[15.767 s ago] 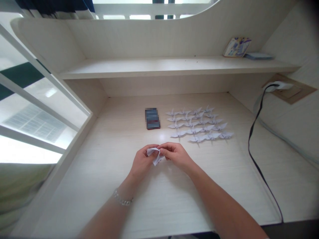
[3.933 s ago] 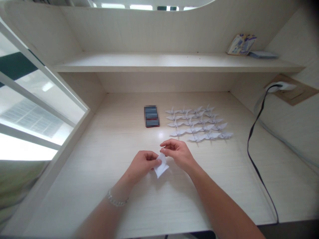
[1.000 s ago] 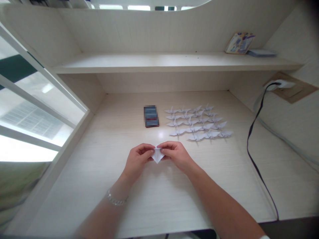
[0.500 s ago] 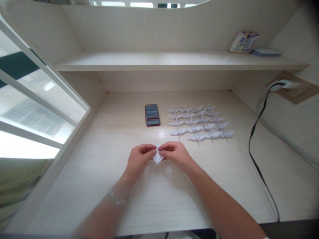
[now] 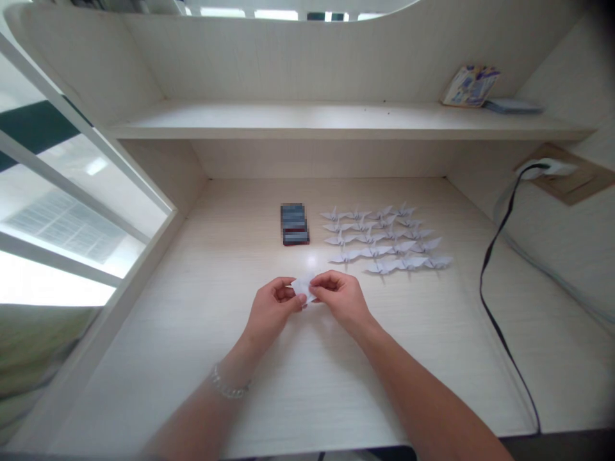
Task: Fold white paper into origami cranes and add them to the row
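In the head view, the left hand [image 5: 271,308] and the right hand [image 5: 341,299] are both half closed, and they pinch a small folded white paper [image 5: 303,288] between the fingertips, above the middle of the counter [image 5: 192,358]. The rows of paper cranes [image 5: 377,251] lie to the far right.

We saw a near-white folded paper [image 5: 303,288] with a faint lilac cast, matching the rows of paper cranes [image 5: 384,238]. The desk [image 5: 336,397] was cream with a fine streaked grain. The blurred stack [image 5: 295,224] showed dark blue-grey bands above a dark red edge. The cable [image 5: 482,288] was black, the bracelet [image 5: 227,388] silver, the wall plate [image 5: 589,189] tan, and the booklet [image 5: 469,86] blue and purple on cream.
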Available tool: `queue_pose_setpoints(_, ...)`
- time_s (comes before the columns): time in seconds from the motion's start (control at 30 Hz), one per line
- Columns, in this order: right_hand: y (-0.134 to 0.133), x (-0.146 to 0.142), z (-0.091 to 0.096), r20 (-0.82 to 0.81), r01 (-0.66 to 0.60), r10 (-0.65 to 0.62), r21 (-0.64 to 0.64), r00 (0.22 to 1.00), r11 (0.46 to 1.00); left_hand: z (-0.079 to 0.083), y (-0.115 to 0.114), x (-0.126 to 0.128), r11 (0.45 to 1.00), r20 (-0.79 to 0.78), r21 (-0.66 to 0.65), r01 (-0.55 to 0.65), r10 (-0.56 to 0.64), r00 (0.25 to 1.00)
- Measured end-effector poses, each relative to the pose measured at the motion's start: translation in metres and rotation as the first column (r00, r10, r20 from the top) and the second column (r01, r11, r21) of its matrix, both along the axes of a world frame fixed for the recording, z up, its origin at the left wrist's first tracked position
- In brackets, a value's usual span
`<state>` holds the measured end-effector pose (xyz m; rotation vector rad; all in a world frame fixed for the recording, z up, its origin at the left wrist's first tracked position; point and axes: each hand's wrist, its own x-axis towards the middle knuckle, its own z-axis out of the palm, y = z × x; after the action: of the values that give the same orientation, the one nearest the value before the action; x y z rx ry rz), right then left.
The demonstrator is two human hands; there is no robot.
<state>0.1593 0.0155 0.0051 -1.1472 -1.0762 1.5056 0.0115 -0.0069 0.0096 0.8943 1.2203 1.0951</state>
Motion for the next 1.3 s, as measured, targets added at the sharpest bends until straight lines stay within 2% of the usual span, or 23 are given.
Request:
queue_pose_setpoints(0.23,0.001,0.002,-0.001,-0.043,0.001,-0.002,-0.033,0.999,0.999,0.0,0.0,0.0,0.999,-0.019,0.045,-0.001,0.002,1.0)
queue_pose_setpoints(0.37,0.001,0.003,-0.002,-0.014,-0.005,0.005,-0.027,1.0,1.0,-0.003,0.0,-0.001,0.997,-0.16,0.049,0.054,-0.046,0.986)
queue_pose_setpoints(0.53,0.002,0.006,-0.004,0.113,-0.113,0.108,0.041,0.988,0.993,-0.011,-0.001,-0.003,0.981,-0.306,0.104,0.164,-0.126,0.944)
queue_pose_setpoints(0.67,0.002,0.007,-0.006,0.229,-0.163,0.138,0.091,0.964,0.982,-0.013,-0.002,-0.003,0.964,-0.363,0.138,0.226,-0.164,0.917)
queue_pose_setpoints(0.87,0.001,0.006,-0.002,0.193,-0.147,0.126,0.097,0.973,0.984,-0.01,-0.004,-0.004,0.966,-0.357,0.152,0.21,-0.145,0.923)
queue_pose_setpoints(1.0,0.002,0.006,-0.002,0.158,-0.141,0.125,0.095,0.979,0.985,-0.011,-0.004,-0.002,0.976,-0.264,0.152,0.158,-0.114,0.958)
queue_pose_setpoints(1.13,0.003,0.007,-0.004,0.111,-0.221,0.218,0.015,0.97,0.975,-0.013,-0.002,-0.001,0.98,-0.218,0.125,0.156,-0.126,0.968)
queue_pose_setpoints(1.3,0.006,0.009,0.0,0.033,-0.21,0.213,-0.083,0.976,0.974,-0.018,0.001,-0.006,0.985,-0.298,0.115,0.126,-0.087,0.951)
